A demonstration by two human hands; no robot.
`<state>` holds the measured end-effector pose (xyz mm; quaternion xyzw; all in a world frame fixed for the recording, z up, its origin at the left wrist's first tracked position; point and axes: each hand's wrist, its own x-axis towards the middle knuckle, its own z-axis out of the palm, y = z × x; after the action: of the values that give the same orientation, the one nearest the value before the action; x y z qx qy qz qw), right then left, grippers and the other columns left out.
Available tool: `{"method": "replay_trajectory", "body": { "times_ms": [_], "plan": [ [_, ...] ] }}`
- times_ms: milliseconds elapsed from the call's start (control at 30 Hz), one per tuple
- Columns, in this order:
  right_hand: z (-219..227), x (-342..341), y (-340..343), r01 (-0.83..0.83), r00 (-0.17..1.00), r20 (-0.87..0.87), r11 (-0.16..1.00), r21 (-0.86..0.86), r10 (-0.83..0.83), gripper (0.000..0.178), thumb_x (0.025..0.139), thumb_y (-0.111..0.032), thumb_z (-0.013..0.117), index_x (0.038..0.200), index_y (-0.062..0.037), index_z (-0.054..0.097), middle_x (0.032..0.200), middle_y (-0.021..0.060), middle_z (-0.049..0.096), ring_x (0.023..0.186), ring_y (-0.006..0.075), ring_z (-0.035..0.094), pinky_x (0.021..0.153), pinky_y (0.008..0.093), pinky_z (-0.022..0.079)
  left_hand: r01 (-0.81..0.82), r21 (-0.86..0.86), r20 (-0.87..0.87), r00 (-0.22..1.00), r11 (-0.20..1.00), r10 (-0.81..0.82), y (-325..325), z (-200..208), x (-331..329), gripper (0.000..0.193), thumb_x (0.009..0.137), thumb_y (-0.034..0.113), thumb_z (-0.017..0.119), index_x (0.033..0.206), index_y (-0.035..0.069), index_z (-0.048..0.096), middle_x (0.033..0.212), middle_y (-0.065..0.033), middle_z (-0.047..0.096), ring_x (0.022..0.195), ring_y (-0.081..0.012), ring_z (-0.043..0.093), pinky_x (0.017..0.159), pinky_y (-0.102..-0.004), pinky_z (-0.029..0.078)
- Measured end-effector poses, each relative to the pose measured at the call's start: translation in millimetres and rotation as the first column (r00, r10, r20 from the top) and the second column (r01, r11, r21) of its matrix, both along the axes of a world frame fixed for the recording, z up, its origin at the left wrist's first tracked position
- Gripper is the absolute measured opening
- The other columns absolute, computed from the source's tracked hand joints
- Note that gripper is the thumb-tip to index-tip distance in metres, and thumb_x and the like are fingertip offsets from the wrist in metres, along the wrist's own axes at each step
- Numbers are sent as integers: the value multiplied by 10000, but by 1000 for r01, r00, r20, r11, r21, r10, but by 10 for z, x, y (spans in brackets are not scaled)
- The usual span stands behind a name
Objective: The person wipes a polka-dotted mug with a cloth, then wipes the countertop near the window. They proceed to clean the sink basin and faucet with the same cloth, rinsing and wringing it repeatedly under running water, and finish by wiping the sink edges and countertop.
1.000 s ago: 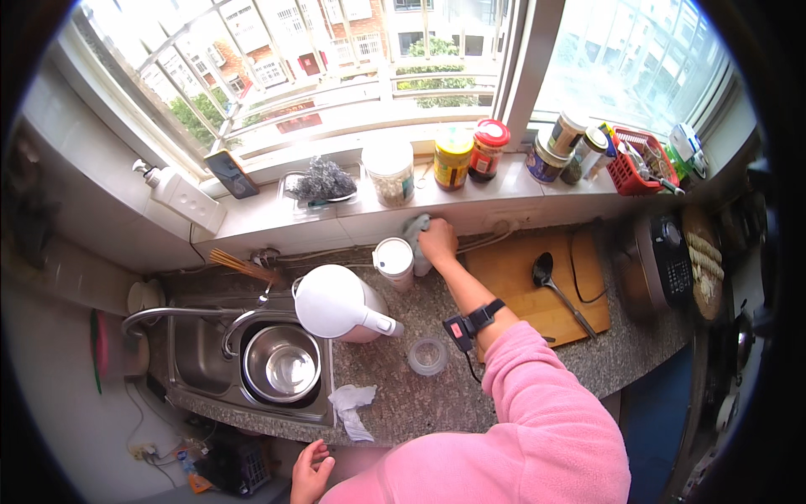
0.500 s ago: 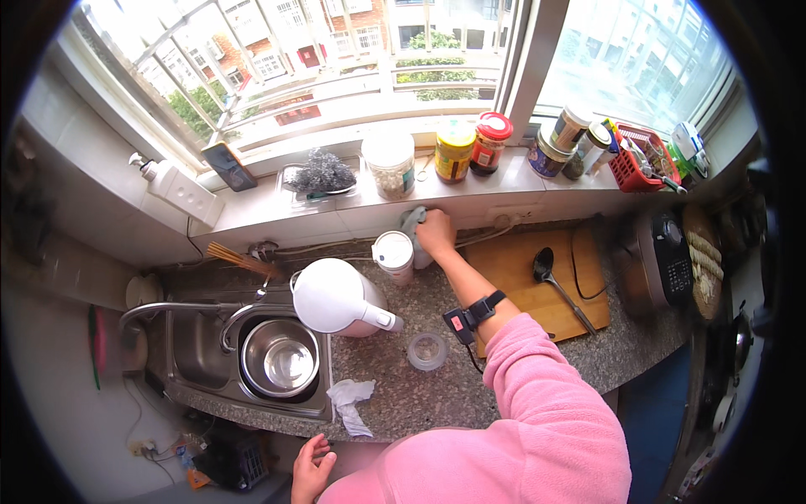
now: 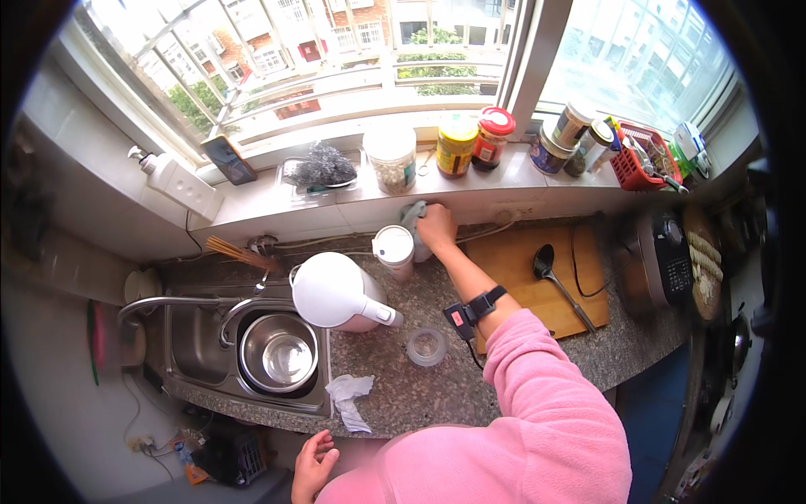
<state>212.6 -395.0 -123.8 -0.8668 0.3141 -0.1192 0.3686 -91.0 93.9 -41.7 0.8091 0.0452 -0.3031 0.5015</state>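
My right hand (image 3: 437,227) reaches across the counter and is closed on a grey-green cloth (image 3: 413,217), pressed against the tiled strip below the window sill. Just left of it stands a white-lidded container (image 3: 393,250), apart from the fingers. A white kettle (image 3: 329,292) sits nearer the sink, its handle toward the right. Below my right forearm lies a small round clear dish (image 3: 426,346). My left hand (image 3: 315,466) hangs in front of the counter edge, fingers loosely bent and apart, holding nothing. Nearest to it is a crumpled white cloth (image 3: 348,399) at the counter's edge.
A steel pot (image 3: 279,353) stands in the sink (image 3: 197,349) at left. To the right, a ladle (image 3: 554,281) rests on a wooden cutting board (image 3: 512,260), beside a rice cooker (image 3: 655,260). Jars (image 3: 456,147) and a red basket (image 3: 635,172) line the sill.
My right hand has stayed at the tiled strip with the cloth, shifting only slightly. My left hand and the things on the counter keep their places.
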Motion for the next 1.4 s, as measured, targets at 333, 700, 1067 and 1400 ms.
{"method": "replay_trajectory", "body": {
  "times_ms": [333, 700, 1067, 1400],
  "plan": [
    [23, 1, 38, 17, 998, 60, 1000, 22, -18, 198, 773, -168, 633, 843, -19, 744, 879, 276, 689, 894, 466, 673, 786, 535, 534, -33, 11, 33, 999, 999, 33, -69, -1, 52, 553, 882, 89, 729, 1389, 3, 525, 1246, -146, 623, 1129, -214, 637, 919, -336, 539],
    [-14, -16, 16, -36, 999, 24, 999, 27, 35, 206, 780, -153, 628, 883, -24, 751, 916, 265, 697, 922, 459, 674, 799, 524, 532, 13, 6, 8, 1000, 1000, -13, -61, 8, 30, 562, 893, 102, 731, 1398, -6, 511, 1252, -155, 615, 1139, -214, 626, 940, -339, 534],
    [-194, 52, 0, 4, 999, 43, 994, 113, -9, 210, 761, -131, 617, 882, -14, 743, 891, 264, 694, 901, 459, 674, 767, 518, 528, -62, 11, 27, 998, 998, 62, -79, -15, -23, 555, 854, 131, 761, 1356, 4, 560, 1227, -148, 641, 1113, -223, 647, 941, -344, 525],
    [-294, 78, -29, 2, 998, 65, 988, 153, -12, 222, 757, -143, 620, 872, 6, 736, 885, 278, 691, 882, 466, 677, 760, 514, 528, 46, 90, 81, 995, 995, -54, -139, -25, -7, 560, 853, 179, 770, 1351, 20, 569, 1204, -145, 650, 1080, -228, 663, 913, -347, 525]
  ]
}}
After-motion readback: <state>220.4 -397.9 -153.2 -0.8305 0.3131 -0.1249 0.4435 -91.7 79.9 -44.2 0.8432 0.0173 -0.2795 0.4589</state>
